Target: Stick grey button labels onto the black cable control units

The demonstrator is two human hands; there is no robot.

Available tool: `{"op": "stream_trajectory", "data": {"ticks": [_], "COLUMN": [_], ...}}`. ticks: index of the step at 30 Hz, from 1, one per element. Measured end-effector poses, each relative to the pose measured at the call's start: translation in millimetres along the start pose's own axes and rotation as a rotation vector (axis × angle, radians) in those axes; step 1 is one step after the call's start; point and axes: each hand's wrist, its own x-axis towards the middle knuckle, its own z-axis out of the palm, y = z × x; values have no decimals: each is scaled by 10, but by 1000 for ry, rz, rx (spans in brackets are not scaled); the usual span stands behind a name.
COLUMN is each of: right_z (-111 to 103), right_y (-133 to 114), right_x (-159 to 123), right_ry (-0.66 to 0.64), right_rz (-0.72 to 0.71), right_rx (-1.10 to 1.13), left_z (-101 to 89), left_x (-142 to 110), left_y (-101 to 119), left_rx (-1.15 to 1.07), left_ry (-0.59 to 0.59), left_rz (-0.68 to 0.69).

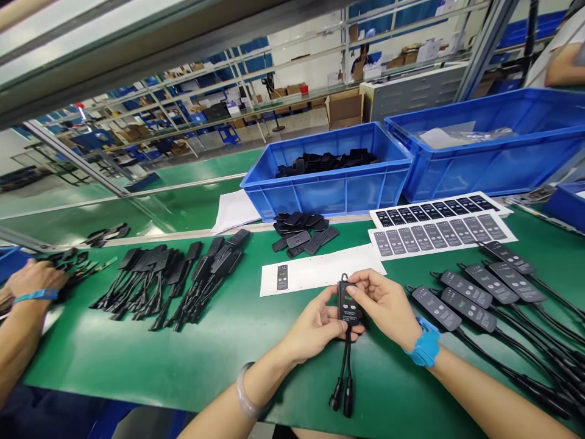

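A small black controller box (348,316) with a hanging loop on top and two short cables is held upright over the green bench. My left hand (311,329) grips its left side and lower edge, fingers behind it. My right hand (386,308) is closed on its upper right, the thumb pressed on the printed label on its face. Just behind lies a white label strip (329,268) with one dark label (283,277) at its left end. To the right, several labelled controllers (467,310) lie with their cables trailing toward the bench edge.
Bunches of black cabled units (150,262) and a pile of black covers (304,231) lie to the left and behind. Label sheets (441,235) sit before two blue bins (329,192). Another person's hand (36,283) handles parts at far left. A metal beam (159,55) crosses overhead.
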Motion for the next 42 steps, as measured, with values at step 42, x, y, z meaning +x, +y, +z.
{"op": "stream_trajectory", "data": {"ticks": [42], "right_z": [153], "right_y": [92], "right_x": [-61], "right_ry": [-142], "right_rz": [-23], "right_rx": [-70], "left_z": [-30], "left_x": [88], "left_y": [-74], "left_rx": [181], "left_ry": [169], "left_rz": [121]}}
